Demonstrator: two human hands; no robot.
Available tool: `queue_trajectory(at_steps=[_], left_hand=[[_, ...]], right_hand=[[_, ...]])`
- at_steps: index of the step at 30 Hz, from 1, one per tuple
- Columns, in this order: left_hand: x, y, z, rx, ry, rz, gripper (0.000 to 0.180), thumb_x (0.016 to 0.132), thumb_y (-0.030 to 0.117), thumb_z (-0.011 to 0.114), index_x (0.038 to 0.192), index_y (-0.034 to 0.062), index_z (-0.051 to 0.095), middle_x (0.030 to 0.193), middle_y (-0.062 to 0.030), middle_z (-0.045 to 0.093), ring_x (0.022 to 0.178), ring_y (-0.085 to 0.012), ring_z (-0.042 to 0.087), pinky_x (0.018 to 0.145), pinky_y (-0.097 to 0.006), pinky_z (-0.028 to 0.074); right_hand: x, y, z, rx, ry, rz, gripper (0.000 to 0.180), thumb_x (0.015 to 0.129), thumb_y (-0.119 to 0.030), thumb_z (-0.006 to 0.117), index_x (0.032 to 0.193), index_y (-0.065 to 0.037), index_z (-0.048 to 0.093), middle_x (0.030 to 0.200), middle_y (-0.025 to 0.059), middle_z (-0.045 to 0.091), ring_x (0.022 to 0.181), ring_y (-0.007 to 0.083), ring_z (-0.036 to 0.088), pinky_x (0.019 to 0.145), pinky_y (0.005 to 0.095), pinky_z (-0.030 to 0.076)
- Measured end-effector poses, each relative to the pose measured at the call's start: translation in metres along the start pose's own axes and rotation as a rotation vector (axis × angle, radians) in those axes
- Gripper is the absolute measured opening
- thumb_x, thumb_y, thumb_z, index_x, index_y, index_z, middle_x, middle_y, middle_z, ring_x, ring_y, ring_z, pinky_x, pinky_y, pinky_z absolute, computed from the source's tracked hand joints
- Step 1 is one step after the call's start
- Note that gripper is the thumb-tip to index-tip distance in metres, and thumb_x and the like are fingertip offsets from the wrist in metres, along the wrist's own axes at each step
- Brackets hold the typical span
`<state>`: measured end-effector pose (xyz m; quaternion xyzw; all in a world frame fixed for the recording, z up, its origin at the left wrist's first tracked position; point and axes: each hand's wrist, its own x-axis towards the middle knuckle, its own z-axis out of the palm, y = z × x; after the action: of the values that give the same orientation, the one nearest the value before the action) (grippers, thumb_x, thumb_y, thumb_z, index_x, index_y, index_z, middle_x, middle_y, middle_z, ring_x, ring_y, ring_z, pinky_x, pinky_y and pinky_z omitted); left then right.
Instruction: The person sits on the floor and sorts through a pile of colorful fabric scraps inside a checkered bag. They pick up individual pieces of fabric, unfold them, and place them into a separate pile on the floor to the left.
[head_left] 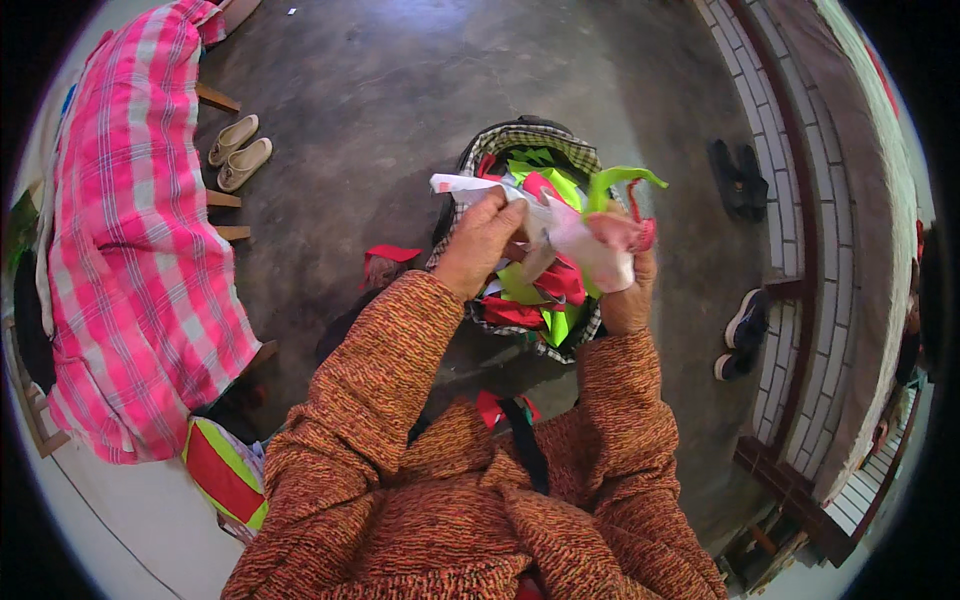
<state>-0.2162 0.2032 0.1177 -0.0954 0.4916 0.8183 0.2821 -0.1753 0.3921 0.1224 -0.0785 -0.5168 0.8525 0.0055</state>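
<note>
Over the checked-lined basket [580,151] heaped with red and lime fabric scraps [562,282], holds up the white cloth piece [580,248], pinched in the left grip [480,245] and clamped in the right grip [630,292]. Could snag on the heap and drag loose scraps past the rim through swinging too low. Could also shed the lime strip [612,180] and thin red cord [633,200], seemingly bunched into the same right-side hold, through loosening it too soon.
</note>
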Motion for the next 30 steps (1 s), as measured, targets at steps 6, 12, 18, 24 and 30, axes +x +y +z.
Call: queue_trajectory(at_steps=[6,12,18,24,30], left_hand=[[-0.003,0.012,0.013,-0.105,-0.104,0.008,0.038,0.089,0.017,0.059,0.122,0.0038,0.047,0.107,-0.0077,0.059,0.091,-0.0139,0.061,0.072,-0.025,0.052],[-0.001,0.001,-0.004,-0.061,0.054,0.076,0.036,0.083,-0.002,0.06,0.117,0.0003,0.051,0.102,-0.0085,0.062,0.086,-0.0153,0.063,0.074,-0.026,0.053],[-0.003,0.021,-0.016,-0.053,0.27,0.189,0.033,0.083,-0.005,0.056,0.115,0.0006,0.051,0.103,-0.0076,0.062,0.089,-0.0173,0.063,0.077,-0.03,0.054],[-0.006,0.047,-0.044,-0.158,0.32,0.435,0.029,0.084,-0.006,0.053,0.111,0.0023,0.053,0.099,-0.007,0.062,0.084,-0.0166,0.062,0.073,-0.03,0.053],[-0.027,0.08,-0.1,-0.075,0.598,0.562,0.028,0.084,-0.003,0.056,0.11,0.0044,0.055,0.103,-0.0049,0.06,0.09,-0.0174,0.059,0.078,-0.033,0.05]], right_hand=[[0.002,0.015,0.022,-0.813,-0.27,-0.404,0.019,0.064,-0.001,0.074,0.079,-0.004,0.062,0.106,0.013,0.061,0.102,0.0273,0.058,0.082,0.0331,0.047],[-0.003,0.016,0.03,-0.806,-0.169,-0.349,0.024,0.066,0.0,0.073,0.085,-0.004,0.06,0.103,0.0108,0.061,0.093,0.0212,0.058,0.08,0.0303,0.046],[0.005,0.016,0.014,-0.157,0.077,-0.133,0.008,0.089,-0.005,0.053,0.096,-0.003,0.057,0.104,0.0102,0.062,0.09,0.0138,0.056,0.083,0.0258,0.044],[0.017,0.021,-0.006,-0.558,0.268,-0.187,0.014,0.091,-0.01,0.054,0.101,-0.001,0.058,0.093,0.0075,0.066,0.078,0.0099,0.058,0.072,0.0237,0.047],[0.017,0.023,-0.033,-1.119,0.212,-0.172,0.029,0.089,-0.021,0.058,0.116,-0.012,0.056,0.089,0.0133,0.067,0.074,0.0239,0.066,0.069,0.0341,0.05]])
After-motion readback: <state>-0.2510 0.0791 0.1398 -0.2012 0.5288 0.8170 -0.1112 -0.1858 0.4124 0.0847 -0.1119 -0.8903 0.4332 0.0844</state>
